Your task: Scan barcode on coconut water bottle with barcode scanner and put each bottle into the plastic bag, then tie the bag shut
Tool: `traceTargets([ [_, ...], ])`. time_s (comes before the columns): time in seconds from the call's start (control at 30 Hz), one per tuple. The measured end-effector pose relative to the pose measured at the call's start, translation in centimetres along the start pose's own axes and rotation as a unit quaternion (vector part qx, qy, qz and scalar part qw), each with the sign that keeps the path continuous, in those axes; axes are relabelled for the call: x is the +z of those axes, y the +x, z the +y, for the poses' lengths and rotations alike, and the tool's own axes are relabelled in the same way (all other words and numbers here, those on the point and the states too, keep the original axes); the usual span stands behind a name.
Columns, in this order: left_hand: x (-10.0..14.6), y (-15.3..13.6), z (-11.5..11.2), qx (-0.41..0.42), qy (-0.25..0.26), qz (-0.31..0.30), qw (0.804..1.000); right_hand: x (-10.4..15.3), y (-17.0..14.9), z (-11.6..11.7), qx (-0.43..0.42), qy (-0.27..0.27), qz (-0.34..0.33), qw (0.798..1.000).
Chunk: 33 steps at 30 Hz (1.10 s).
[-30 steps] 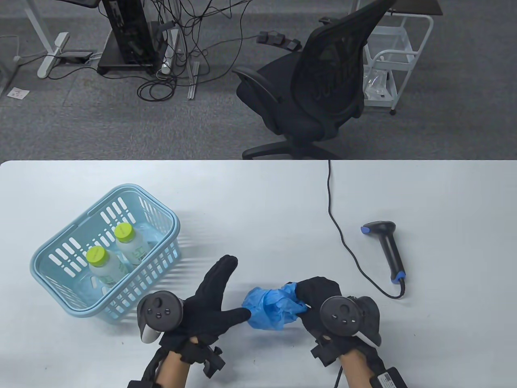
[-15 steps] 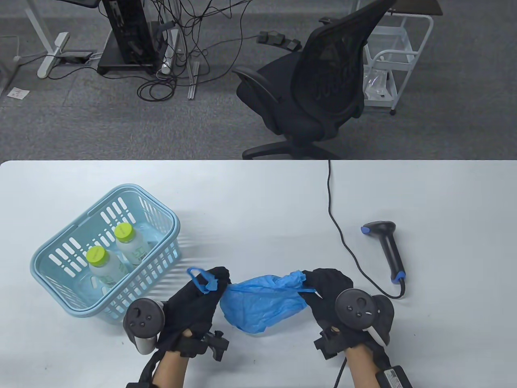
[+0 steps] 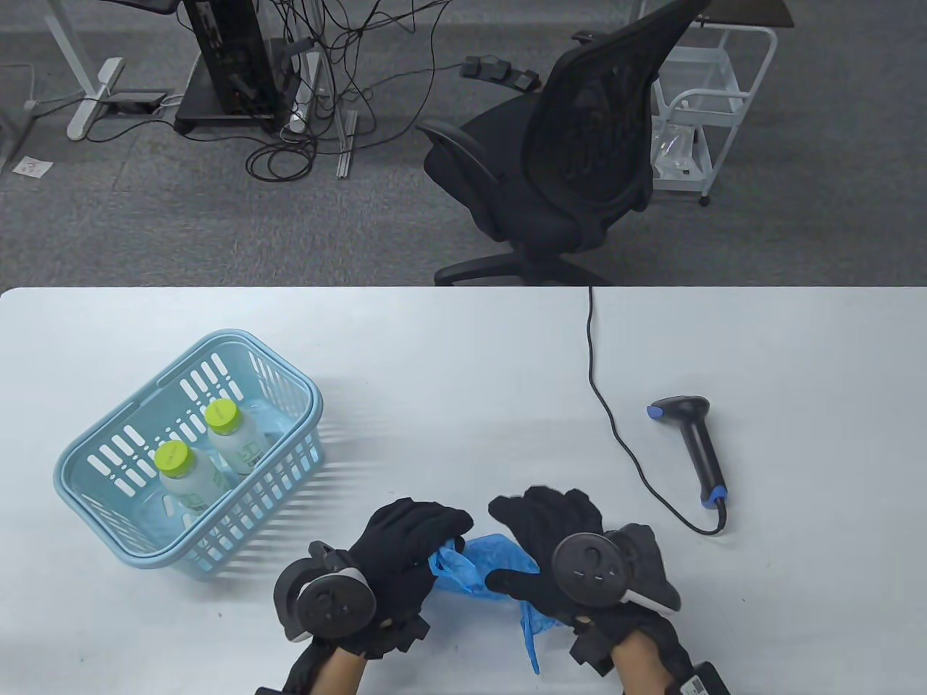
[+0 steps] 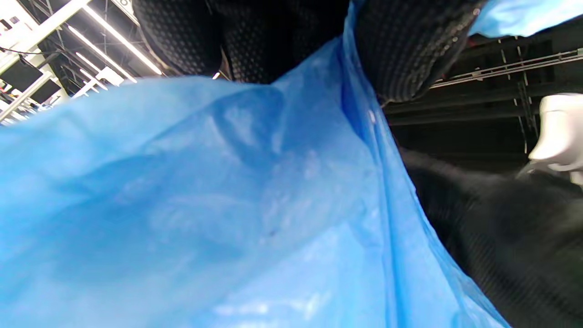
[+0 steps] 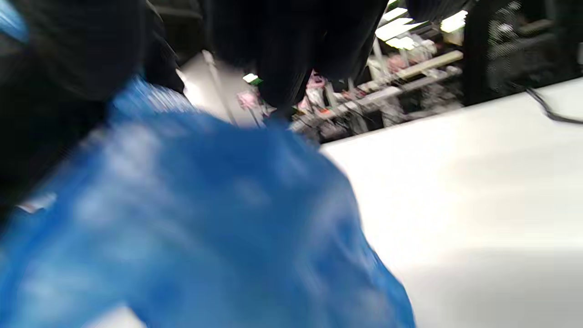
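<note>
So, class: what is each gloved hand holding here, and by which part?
Both the left hand and right hand grip the crumpled blue plastic bag, one at each end.

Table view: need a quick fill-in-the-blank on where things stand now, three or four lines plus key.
1. Both bottles stand in the ___.
2. The left hand and right hand both hold the blue ___.
3. The bottle caps are ___ in colour.
4. The scanner lies on the table, touched by ___ hand.

Missing words: basket; bag; green; neither
</note>
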<state>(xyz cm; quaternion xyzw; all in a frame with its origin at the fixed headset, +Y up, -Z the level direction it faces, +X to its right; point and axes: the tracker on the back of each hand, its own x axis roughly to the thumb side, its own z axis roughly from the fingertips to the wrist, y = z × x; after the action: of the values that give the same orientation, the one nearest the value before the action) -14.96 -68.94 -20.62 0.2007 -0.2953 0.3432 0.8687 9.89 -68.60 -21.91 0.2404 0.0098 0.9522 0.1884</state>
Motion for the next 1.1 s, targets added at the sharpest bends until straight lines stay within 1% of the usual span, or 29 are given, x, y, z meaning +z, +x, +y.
traceTargets([
  [0.03,0.0,-0.2,0.1,0.011,-0.007,0.002,1.000,-0.3,-0.3,0.5,-0.004,0.015,-0.013,1.000],
  [0.07,0.1,-0.4,0.1,0.024,-0.016,0.005,1.000,-0.3,-0.6,0.7,-0.035,0.022,-0.005,0.999],
  [0.13,0.2,-0.9,0.2,0.036,-0.023,0.013,0.999,-0.3,-1.0,0.5,-0.072,0.017,-0.004,0.997],
  [0.2,0.3,-1.5,0.5,0.048,-0.027,0.025,0.998,0.1,-1.9,-0.2,-0.108,-0.028,0.021,0.994],
  [0.27,0.5,-2.1,0.6,0.050,-0.038,0.039,0.997,0.5,-2.7,-0.7,-0.125,-0.073,0.053,0.988],
  [0.33,0.6,-2.8,0.6,0.042,-0.065,0.058,0.995,1.1,-3.3,-1.0,-0.121,-0.117,0.089,0.982],
  [0.37,0.6,-3.2,0.5,0.037,-0.079,0.071,0.994,1.4,-3.5,-1.2,-0.115,-0.148,0.109,0.976],
  [0.4,0.7,-3.6,0.4,0.030,-0.096,0.092,0.991,1.5,-3.5,-1.3,-0.101,-0.171,0.123,0.972],
  [0.47,0.8,-4.3,0.4,0.022,-0.135,0.139,0.981,1.5,-3.3,-1.3,-0.068,-0.170,0.131,0.974],
  [0.53,0.8,-4.9,1.2,0.026,-0.154,0.172,0.973,1.4,-2.9,-1.0,-0.023,-0.164,0.135,0.977],
  [0.57,0.8,-5.0,2.1,0.044,-0.137,0.181,0.973,1.3,-2.7,-0.9,0.003,-0.163,0.136,0.977],
  [0.6,0.8,-5.0,3.2,0.069,-0.093,0.181,0.977,1.2,-2.5,-0.9,0.018,-0.162,0.137,0.977],
  [0.63,1.0,-4.8,4.4,0.108,-0.033,0.174,0.978,1.0,-2.3,-0.8,0.031,-0.161,0.139,0.977],
  [0.67,1.1,-4.3,5.1,0.137,0.013,0.164,0.977,0.9,-2.2,-0.8,0.036,-0.161,0.139,0.976],
  [0.7,1.2,-3.2,6.0,0.159,0.069,0.133,0.976,0.7,-2.0,-0.7,0.041,-0.160,0.133,0.977],
  [0.73,1.1,-2.3,6.3,0.147,0.081,0.110,0.980,0.6,-1.8,-0.6,0.045,-0.156,0.129,0.978],
  [0.77,0.9,-0.7,6.4,0.093,0.076,0.076,0.990,0.4,-1.5,-0.4,0.050,-0.152,0.123,0.979],
  [0.8,0.6,0.9,6.0,0.012,0.046,0.042,0.998,0.3,-1.3,-0.2,0.057,-0.149,0.116,0.980],
  [0.83,0.4,2.1,5.2,-0.054,0.012,0.022,0.998,0.2,-1.1,-0.1,0.059,-0.146,0.110,0.981],
  [0.87,0.1,3.4,3.4,-0.136,-0.042,0.002,0.990,0.1,-0.8,0.0,0.059,-0.143,0.103,0.983],
  [0.9,-0.2,4.2,1.6,-0.192,-0.100,-0.002,0.976,0.1,-0.6,0.2,0.054,-0.138,0.091,0.985],
  [0.93,-0.4,4.4,-0.3,-0.240,-0.151,0.008,0.959,0.0,-0.5,0.3,0.047,-0.134,0.081,0.987],
  [0.97,-0.6,4.4,-2.1,-0.293,-0.182,0.024,0.938,0.1,-0.4,0.4,0.039,-0.128,0.077,0.988],
  [1.0,-0.7,4.2,-3.2,-0.321,-0.200,0.027,0.925,0.1,-0.3,0.4,0.033,-0.124,0.072,0.989],
  [1.03,-1.0,3.8,-4.1,-0.357,-0.218,0.039,0.907,0.2,-0.3,0.4,0.023,-0.116,0.053,0.992],
  [1.07,-1.1,3.1,-4.4,-0.375,-0.205,0.052,0.903,0.2,-0.3,0.4,0.009,-0.108,0.035,0.993],
  [1.1,-1.2,2.3,-4.3,-0.377,-0.191,0.065,0.904,0.2,-0.3,0.3,-0.005,-0.099,0.023,0.995],
])
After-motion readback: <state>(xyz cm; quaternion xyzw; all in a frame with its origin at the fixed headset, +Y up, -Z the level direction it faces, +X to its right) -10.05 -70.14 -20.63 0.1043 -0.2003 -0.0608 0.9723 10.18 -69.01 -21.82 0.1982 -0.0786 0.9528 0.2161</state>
